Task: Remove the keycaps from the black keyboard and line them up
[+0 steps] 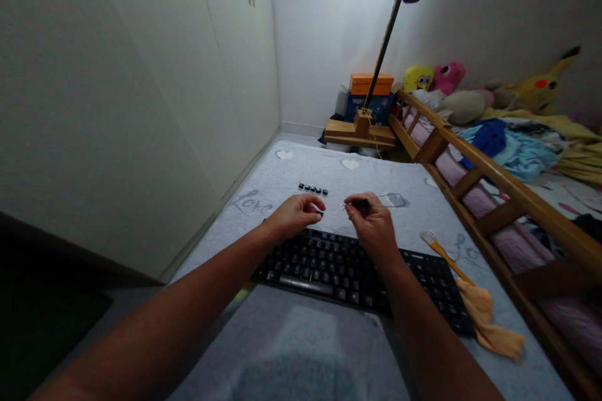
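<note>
My left hand (pixel 294 214) is above the back left of a black keyboard (pixel 324 260), thumb and fingers pinched on a small black keycap (pixel 320 213). My right hand (pixel 375 222) is closed around a small dark-handled tool (pixel 361 204). A thin pale tip pokes out of it toward my left hand; the tool's exact kind is not clear. Beyond the hands, several black keycaps (pixel 313 188) lie in a short row on the pale grey cloth (pixel 301 166). My right forearm crosses over the keyboard and hides part of its keys.
A yellow-handled brush (pixel 444 254) and an orange cloth (pixel 491 319) lie right of the keyboard. A wooden bed rail (pixel 498 194) runs along the right side, a white cabinet (pixel 188 75) along the left. At the back stands a pole on a wooden base (pixel 345 131).
</note>
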Available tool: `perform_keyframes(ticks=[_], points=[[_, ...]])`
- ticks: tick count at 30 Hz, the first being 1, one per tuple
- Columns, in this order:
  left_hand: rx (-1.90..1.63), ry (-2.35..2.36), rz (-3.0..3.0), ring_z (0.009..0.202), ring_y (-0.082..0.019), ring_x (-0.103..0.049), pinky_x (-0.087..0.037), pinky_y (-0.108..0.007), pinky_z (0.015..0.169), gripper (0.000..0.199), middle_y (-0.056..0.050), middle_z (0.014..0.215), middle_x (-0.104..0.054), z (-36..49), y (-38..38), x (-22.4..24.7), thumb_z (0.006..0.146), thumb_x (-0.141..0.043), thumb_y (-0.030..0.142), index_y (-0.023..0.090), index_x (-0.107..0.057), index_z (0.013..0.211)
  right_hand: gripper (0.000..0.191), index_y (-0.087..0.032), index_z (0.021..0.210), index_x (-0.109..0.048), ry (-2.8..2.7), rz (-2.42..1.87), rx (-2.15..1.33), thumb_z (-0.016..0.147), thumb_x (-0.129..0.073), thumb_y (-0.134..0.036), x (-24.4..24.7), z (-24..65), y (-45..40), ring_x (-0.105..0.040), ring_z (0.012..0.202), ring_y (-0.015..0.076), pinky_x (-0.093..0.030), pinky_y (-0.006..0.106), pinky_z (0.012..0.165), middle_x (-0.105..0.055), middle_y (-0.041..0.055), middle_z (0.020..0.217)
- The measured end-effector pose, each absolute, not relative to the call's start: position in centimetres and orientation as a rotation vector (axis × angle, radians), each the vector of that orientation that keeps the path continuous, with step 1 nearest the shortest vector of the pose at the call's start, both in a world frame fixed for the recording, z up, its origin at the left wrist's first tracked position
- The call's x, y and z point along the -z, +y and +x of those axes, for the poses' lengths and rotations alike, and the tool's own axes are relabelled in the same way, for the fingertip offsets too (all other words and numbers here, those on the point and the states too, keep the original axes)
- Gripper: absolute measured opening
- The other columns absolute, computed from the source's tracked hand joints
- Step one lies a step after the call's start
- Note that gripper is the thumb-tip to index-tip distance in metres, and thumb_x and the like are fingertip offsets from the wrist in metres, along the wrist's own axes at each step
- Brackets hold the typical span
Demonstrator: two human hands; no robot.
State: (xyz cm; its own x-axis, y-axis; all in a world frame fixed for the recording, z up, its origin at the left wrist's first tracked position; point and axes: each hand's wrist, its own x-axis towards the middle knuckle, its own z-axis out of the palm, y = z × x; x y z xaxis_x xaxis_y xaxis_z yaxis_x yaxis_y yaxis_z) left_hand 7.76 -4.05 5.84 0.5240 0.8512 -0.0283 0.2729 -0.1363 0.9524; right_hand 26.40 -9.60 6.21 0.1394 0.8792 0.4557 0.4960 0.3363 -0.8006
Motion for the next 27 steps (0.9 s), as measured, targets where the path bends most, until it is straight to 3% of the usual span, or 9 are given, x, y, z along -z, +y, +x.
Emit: perform_keyframes(ticks=[5,13,18,27], points=[[-0.562,1.023,1.9,0.066,-0.015,-0.058,-0.041,-0.026,0.063,0.014,-0.001,0.069,-0.064,8.2,-1.7,-4.9,0.07,-0.064,0.024,0.015,-0.068,0.08,0.021,-0.017,0.086,-0.064,-1.305,-1.41,-0.608,0.077,-0.064,-0.036,-6.5,29.8,-9.5,-0.053,0.057,0.0143,-0.047,0.028,0.056,-0.056,-0.0006,0.065],[-0.473,1.102,2.47,0.079,-0.021,-0.059,-0.041,-0.031,0.074,0.014,-0.004,0.083,-0.07,11.2,2.9,-4.6,0.072,-0.065,0.018,0.022,-0.074,0.082,0.021,-0.017,0.083,-0.064,-1.216,-1.407,-0.548,0.073,-0.068,-0.035,-7.7,33.2,-9.9,-0.055,0.054,0.0132,-0.049,0.028,0.053,-0.058,-0.0017,0.062],[-0.496,1.177,2.615,0.101,-0.028,-0.051,-0.034,-0.04,0.088,0.012,-0.007,0.104,-0.066,13.2,4.9,-4.8,0.073,-0.069,0.024,0.025,-0.076,0.084,0.021,-0.017,0.082,-0.065,-1.218,-1.411,-0.526,0.073,-0.069,-0.035,-8.0,33.9,-10.0,-0.055,0.054,0.0133,-0.049,0.028,0.052,-0.058,-0.0015,0.061],[-0.561,1.243,2.642,0.106,-0.029,-0.042,-0.02,-0.047,0.094,0.012,-0.007,0.102,-0.064,14.4,5.7,-2.3,0.068,-0.072,0.022,0.025,-0.076,0.079,0.02,-0.017,0.081,-0.064,-1.2,-1.392,-0.591,0.071,-0.069,-0.034,-8.0,33.7,-10.1,-0.055,0.053,0.0125,-0.048,0.027,0.051,-0.058,-0.0022,0.061]])
